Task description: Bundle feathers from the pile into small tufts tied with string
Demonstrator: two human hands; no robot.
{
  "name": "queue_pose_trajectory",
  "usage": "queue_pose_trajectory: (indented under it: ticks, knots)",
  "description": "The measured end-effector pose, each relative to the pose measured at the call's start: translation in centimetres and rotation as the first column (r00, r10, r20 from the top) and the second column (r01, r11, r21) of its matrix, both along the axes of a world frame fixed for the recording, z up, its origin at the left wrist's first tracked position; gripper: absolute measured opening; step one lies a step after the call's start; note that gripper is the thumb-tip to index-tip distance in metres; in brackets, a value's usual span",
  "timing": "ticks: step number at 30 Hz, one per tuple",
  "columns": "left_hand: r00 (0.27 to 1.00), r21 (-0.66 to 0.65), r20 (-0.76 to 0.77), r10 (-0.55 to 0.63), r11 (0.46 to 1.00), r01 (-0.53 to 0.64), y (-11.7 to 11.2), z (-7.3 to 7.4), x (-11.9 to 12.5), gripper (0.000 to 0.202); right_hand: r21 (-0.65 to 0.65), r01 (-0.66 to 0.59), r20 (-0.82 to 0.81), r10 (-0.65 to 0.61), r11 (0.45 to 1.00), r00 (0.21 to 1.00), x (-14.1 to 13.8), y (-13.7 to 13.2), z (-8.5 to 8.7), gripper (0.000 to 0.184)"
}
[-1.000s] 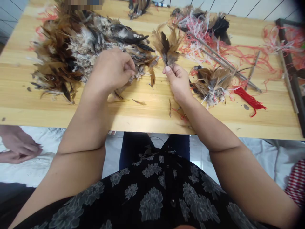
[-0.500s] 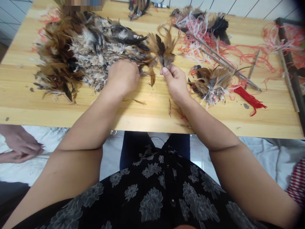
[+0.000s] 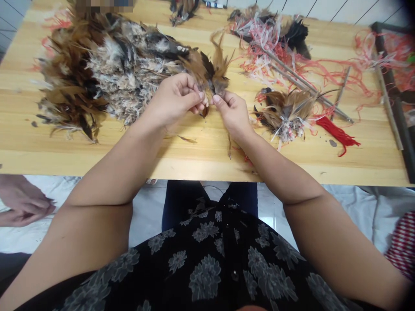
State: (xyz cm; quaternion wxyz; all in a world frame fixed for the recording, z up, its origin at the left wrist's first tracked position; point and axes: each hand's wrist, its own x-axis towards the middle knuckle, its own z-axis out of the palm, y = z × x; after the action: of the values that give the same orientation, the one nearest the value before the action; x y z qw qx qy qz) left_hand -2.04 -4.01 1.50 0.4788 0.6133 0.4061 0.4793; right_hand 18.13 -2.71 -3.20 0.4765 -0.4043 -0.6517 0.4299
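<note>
My right hand (image 3: 234,113) is closed, thumb and fingertips pinching the base of a small bunch of brown and black feathers (image 3: 220,71) whose tips point away from me. Just left of it, my left hand (image 3: 180,97) pinches a feather (image 3: 193,65), its brown vane fanning out above the fingers. The two sets of fingertips almost meet, so the quill ends are largely hidden. Behind and left of my left hand spreads a big pile of feathers (image 3: 113,75), fluffy grey-white at the quill ends and brown at the tips.
To the right lies a tied feather bundle (image 3: 287,114) beside red yarn (image 3: 337,131). Farther back are thin sticks (image 3: 298,77) among tangled pink and white plastic strands (image 3: 262,41). A dark frame (image 3: 394,103) stands at the table's right end. Another person's hands (image 3: 26,201) rest at lower left.
My left hand has come up from the pile's edge and moved right, now with a feather beside the bunch. My right hand has shifted slightly left with its bunch.
</note>
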Motion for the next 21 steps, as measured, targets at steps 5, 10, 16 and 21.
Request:
queue_pose_trajectory:
  ticks: [5, 10, 16, 21]
  knots:
    - [0.999, 0.080, 0.042, -0.015, 0.997, 0.012, 0.5, -1.0, 0.4, 0.033, -0.058, -0.005, -0.030, 0.003, 0.998, 1.000, -0.4, -0.1, 0.0, 0.051]
    - [0.996, 0.117, 0.078, 0.038, 0.992, -0.047, 1.0, -1.4, 0.6, 0.050, -0.091, -0.043, -0.039, 0.040, 0.995, 0.998, -0.5, -0.3, 0.3, 0.061]
    - [0.993, 0.164, 0.113, 0.043, 0.985, -0.061, 0.6, -0.8, 1.5, 0.065, -0.120, -0.077, -0.060, 0.070, 0.990, 0.996, -0.8, -0.5, 0.9, 0.066]
    - [0.989, 0.144, 0.116, 0.095, 0.983, -0.112, 0.8, -0.7, 1.3, 0.072, -0.123, -0.059, -0.052, 0.053, 0.991, 0.997, -0.8, -0.6, 1.3, 0.063]
